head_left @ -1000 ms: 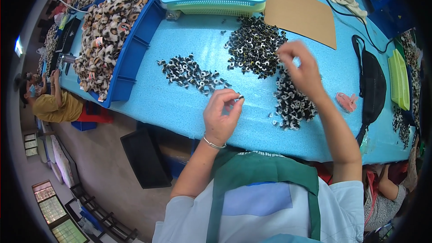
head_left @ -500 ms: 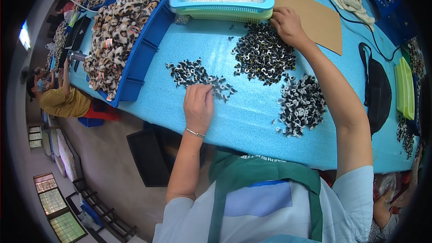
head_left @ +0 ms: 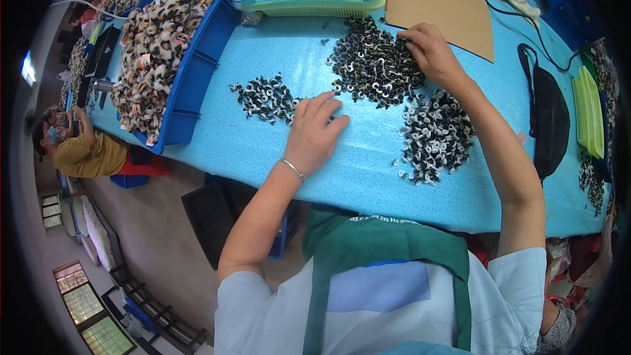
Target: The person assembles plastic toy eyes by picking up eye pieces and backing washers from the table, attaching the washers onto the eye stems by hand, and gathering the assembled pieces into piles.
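Observation:
My left hand point(head_left: 315, 128) hovers by the right end of a small pile of black-and-white plastic pieces point(head_left: 261, 98). Its fingers are spread, and I see nothing held in them. At the right edge of a larger heap of similar dark pieces with white rings point(head_left: 374, 62) is my right hand point(head_left: 434, 56). Its fingers reach over the heap, slightly apart, and no piece shows in them. Below that heap lies a third pile of black and pale grey pieces point(head_left: 435, 137), under my right forearm's left side.
A blue tray point(head_left: 190, 82) of spotted plush pieces point(head_left: 158, 39) stands left. Behind are a blue basket point(head_left: 309, 1) of clear rings and a cardboard sheet point(head_left: 440, 10). A black pouch point(head_left: 553, 121) and green basket point(head_left: 589, 112) lie right. A co-worker point(head_left: 89, 151) sits far left.
My left hand has moved right and up from the small pile, and its fingers have spread. My right hand has shifted slightly down along the large heap's edge. The view has shifted a little.

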The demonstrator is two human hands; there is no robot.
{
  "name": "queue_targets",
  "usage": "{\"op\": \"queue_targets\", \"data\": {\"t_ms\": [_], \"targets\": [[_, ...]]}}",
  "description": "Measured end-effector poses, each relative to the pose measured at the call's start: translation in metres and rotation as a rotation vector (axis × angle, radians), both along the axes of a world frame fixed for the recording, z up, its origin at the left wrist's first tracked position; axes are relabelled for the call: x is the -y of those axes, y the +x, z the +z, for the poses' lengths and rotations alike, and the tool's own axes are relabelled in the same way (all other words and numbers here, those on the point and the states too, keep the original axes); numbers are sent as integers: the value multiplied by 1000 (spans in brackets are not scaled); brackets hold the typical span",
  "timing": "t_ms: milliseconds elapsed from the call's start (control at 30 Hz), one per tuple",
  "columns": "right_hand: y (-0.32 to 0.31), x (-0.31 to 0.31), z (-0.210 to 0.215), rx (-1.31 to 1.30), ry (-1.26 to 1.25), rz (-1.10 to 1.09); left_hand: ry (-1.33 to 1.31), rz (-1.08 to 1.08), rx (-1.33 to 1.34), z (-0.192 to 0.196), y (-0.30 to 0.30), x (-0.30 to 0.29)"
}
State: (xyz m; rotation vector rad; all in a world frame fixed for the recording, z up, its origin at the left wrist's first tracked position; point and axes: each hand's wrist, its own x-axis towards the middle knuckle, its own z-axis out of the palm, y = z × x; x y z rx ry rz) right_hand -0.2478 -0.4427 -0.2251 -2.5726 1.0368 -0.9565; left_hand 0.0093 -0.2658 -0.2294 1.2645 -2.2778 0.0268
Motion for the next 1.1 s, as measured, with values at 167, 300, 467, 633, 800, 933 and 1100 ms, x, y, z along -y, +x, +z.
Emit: {"op": "queue_targets", "data": {"t_ms": [167, 300, 467, 633, 800, 933, 1100], "targets": [[-20, -44, 39, 63, 387, -6, -85, 87, -107, 3, -3, 1], [-25, -59, 37, -83, 458, 90, -31, 17, -282, 8, -44, 6], [-23, -59, 29, -197, 281, 57, 106, 22, -384, -2, -79, 11], [-21, -63, 26, -221, 230, 93, 172, 7, -352, -7, -82, 7], [-21, -66, 27, 159, 363, -52, 125, 11, -343, -6, -81, 2], [-20, -82, 58, 668, 1122, 9, 545, 220, -932, 3, -79, -14], [-20, -109, 61, 726, 1398, 107, 680, 221, -1409, 7, -85, -19]]}}
